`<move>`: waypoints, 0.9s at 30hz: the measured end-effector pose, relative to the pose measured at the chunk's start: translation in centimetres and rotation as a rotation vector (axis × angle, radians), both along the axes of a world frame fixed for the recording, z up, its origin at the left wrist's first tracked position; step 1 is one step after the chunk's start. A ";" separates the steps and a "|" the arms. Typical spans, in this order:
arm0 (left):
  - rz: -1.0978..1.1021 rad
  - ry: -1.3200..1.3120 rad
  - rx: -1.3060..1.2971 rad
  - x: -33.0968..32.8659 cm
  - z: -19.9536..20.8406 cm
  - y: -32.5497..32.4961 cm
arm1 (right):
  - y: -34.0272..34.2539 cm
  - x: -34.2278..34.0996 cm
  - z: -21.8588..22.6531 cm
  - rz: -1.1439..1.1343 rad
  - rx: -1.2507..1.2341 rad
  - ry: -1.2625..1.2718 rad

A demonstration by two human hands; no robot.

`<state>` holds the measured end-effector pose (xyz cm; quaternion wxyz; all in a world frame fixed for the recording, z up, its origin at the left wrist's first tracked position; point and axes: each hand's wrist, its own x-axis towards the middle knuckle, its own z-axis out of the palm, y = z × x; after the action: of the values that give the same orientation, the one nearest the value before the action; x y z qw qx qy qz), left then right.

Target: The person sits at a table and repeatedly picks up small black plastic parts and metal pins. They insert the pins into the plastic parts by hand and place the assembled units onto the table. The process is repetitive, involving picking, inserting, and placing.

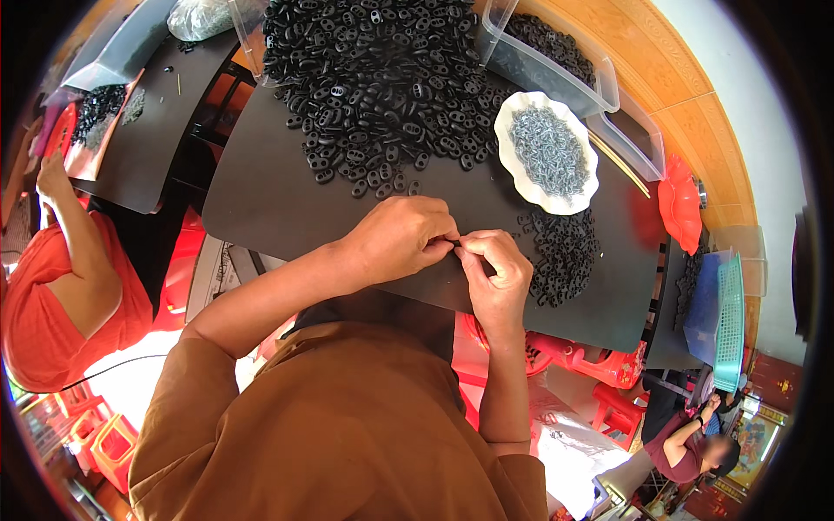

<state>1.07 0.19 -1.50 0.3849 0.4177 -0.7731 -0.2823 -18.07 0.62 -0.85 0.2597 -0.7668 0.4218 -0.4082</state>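
My left hand (407,236) and my right hand (497,276) meet fingertip to fingertip over the near edge of the dark table (252,191). Both are closed in a pinch on one small black part (455,244), mostly hidden by the fingers. Beyond them spreads a big heap of black oval plastic pieces with two holes (382,95). To the right, a white scalloped dish (506,161) holds many small silvery metal pieces. Next to my right hand lies a pile of smaller black pieces (560,256).
Clear plastic bins (543,82) stand at the back right, one with black parts. A red scalloped dish (679,204) and a turquoise basket (730,321) are farther right. At left, a person in red (74,286) sits by another table (165,130). Red stools (618,408) stand below.
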 end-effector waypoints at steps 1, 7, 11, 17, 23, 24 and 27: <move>0.000 0.001 -0.004 0.0 0.0 0.0 | 0.0 0.0 0.0 0.004 -0.008 0.000; -0.002 -0.020 0.009 -0.1 0.1 -0.1 | -0.2 0.1 0.1 0.017 -0.005 0.006; -0.002 -0.029 -0.010 -0.1 0.0 -0.1 | -0.3 0.0 0.0 0.028 -0.020 0.020; -0.005 -0.059 0.002 -0.2 0.0 -0.2 | -0.2 -0.1 -0.2 0.008 -0.017 0.048; -0.022 0.000 0.129 0.1 0.6 -0.4 | -0.1 -0.8 0.1 0.005 0.207 -0.041; -0.028 0.064 0.187 0.3 0.6 -0.6 | -0.1 -1.0 0.3 0.003 0.285 -0.090; -0.030 0.286 0.524 0.5 0.9 -1.0 | -0.6 -1.8 -0.5 0.050 0.461 -0.500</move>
<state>1.58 -0.78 -0.59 0.3647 0.4473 -0.6180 -0.5338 -19.84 0.04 -1.31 0.5314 -0.5742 0.4075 -0.4710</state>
